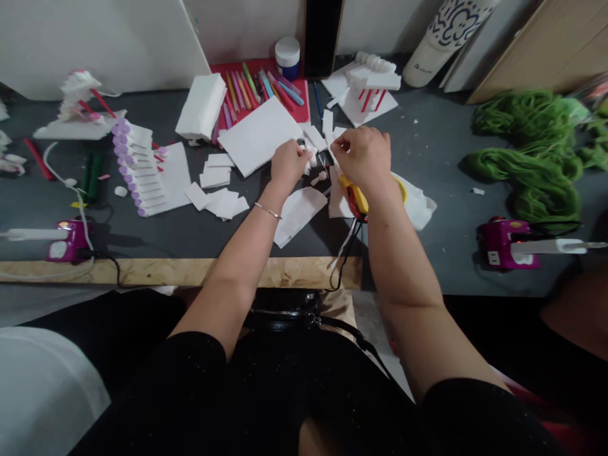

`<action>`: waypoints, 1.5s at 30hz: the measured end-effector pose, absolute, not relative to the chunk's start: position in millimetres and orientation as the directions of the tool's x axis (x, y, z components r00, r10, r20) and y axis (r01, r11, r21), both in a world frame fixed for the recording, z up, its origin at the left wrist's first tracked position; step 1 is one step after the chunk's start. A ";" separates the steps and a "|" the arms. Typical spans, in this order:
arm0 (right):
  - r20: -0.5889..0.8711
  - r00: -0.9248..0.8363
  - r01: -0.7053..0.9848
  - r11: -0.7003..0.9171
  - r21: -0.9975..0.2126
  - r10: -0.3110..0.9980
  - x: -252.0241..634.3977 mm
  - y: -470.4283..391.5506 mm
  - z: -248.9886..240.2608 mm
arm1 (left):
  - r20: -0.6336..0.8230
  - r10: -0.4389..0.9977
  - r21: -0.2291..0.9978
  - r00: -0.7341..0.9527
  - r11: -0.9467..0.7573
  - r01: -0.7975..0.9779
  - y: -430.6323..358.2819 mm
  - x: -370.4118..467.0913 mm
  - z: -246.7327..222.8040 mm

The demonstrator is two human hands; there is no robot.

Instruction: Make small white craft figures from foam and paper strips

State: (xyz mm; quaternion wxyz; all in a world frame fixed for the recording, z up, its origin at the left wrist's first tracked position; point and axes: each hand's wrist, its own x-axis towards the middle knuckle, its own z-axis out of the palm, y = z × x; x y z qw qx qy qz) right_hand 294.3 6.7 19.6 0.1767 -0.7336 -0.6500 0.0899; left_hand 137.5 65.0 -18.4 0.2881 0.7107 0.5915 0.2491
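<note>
My left hand (pixel 287 166) is closed in a pinch on a small white piece (pixel 308 152) above the middle of the table. Just to its right, my right hand (pixel 365 157) is also pinched, with its fingertips over white strips (pixel 327 123); whatever they hold is too small to make out. Beneath my right wrist lies a yellow-handled tool (pixel 360 197), partly hidden by the arm. A curved white sheet (pixel 301 214) lies below my hands. A white rectangular board (pixel 261 136) rests beside my left hand.
Several coloured sticks (pixel 242 95) lie on a red sheet at the back. White models with red posts stand at the right (pixel 375 82) and left (pixel 80 104). Green yarn (pixel 532 158) lies at right. Purple power blocks (pixel 507 244) and a white bottle (pixel 441 44) stand nearby. People sit on both sides.
</note>
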 end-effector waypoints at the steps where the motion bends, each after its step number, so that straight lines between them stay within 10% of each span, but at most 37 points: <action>1: 0.106 0.135 0.924 -0.086 -0.374 0.985 293.1 5.3 21.6 | 0.031 0.983 0.704 0.184 -0.152 0.693 62.1 136.6 -16.5; 7: 0.127 0.146 0.936 -0.095 -0.338 0.981 275.1 -3.2 33.2 | 0.094 0.931 0.614 0.353 -0.333 0.715 27.5 104.7 7.8; 14: 0.194 0.083 0.917 0.001 -0.400 0.977 261.6 -9.1 20.0 | 0.054 0.986 0.497 0.157 -0.163 0.852 -6.5 16.1 30.1; 24: 0.211 -0.022 0.904 0.109 -0.413 0.977 271.5 -26.8 10.2 | -0.168 0.874 0.323 0.455 -0.387 0.864 -28.7 42.7 4.3; 32: 0.244 -0.408 0.644 0.467 -0.606 0.880 233.9 -44.5 9.6 | -0.254 0.733 0.740 0.632 -0.274 0.615 -13.3 16.9 24.9; 37: -0.015 -0.380 0.571 0.221 -0.791 0.925 221.9 -55.9 16.3 | -0.301 0.692 0.776 0.657 -0.223 0.590 -10.7 -0.8 42.2; 45: 0.239 -0.067 0.632 0.227 -0.741 0.969 223.6 -76.0 7.2 | 0.114 0.846 0.575 0.520 -0.483 0.660 -22.1 -4.3 38.7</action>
